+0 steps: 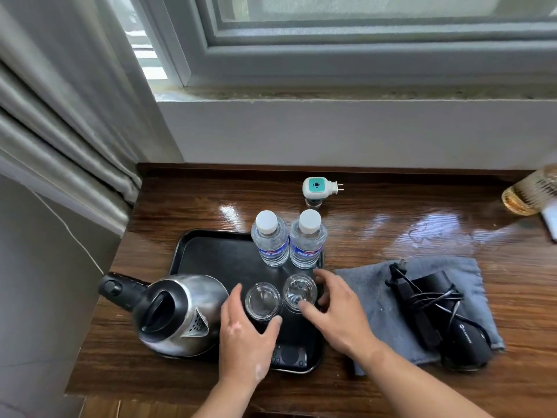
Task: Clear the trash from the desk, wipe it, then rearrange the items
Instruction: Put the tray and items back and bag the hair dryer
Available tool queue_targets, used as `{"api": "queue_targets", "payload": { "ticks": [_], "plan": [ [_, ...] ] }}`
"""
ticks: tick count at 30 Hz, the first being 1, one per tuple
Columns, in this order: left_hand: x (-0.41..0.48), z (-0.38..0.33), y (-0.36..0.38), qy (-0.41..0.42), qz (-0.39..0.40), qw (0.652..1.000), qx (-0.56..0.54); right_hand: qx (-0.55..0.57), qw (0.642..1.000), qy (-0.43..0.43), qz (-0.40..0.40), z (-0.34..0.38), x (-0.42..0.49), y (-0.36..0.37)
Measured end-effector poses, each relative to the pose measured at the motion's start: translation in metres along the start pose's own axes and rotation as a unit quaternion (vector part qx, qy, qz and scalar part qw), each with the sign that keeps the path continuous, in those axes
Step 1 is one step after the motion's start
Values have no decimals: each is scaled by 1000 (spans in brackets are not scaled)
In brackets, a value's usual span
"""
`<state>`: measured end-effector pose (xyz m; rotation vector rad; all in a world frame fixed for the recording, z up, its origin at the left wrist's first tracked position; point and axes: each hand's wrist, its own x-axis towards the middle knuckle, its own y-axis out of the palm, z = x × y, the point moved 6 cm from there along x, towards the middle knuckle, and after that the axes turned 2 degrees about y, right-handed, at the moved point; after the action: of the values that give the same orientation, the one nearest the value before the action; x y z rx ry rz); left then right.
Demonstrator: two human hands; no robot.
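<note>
On the dark wooden desk (391,224) lies a black tray (211,251). Two clear drinking glasses stand side by side near its middle. My left hand (244,336) curls round the left glass (261,298), thumb on its near right side. My right hand (337,309) curls round the right glass (300,291), fingers on its far right side, thumb at its near rim. Two capped water bottles (271,239) (307,239) stand at the tray's far right corner. A steel kettle (177,312) sits on the tray's left part. A remote control (289,356) lies at the tray's near edge.
A grey cloth (376,297) lies right of the tray, with a black hair dryer and its cord (437,309) on it. A white and teal plug-in device (316,188) stands behind the bottles. A gold-tinted glass object (530,191) is at the far right. Curtain hangs left, window sill behind.
</note>
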<state>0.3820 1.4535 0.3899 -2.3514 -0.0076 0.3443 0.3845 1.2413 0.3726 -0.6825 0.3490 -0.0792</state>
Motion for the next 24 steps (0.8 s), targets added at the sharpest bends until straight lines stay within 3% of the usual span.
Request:
{"api": "queue_targets", "payload": {
  "ticks": [4,9,24],
  "plan": [
    [-4,1,6,-78,-2,994,-72,-29,999,-30,21,-9,-12,11],
    [15,-5,6,-56,-10,991,-120,-37,999,-20,-22,-14,-9,9],
    [34,-4,4,-40,23,985,-167,-32,998,13,-54,-9,-8,7]
  ]
}}
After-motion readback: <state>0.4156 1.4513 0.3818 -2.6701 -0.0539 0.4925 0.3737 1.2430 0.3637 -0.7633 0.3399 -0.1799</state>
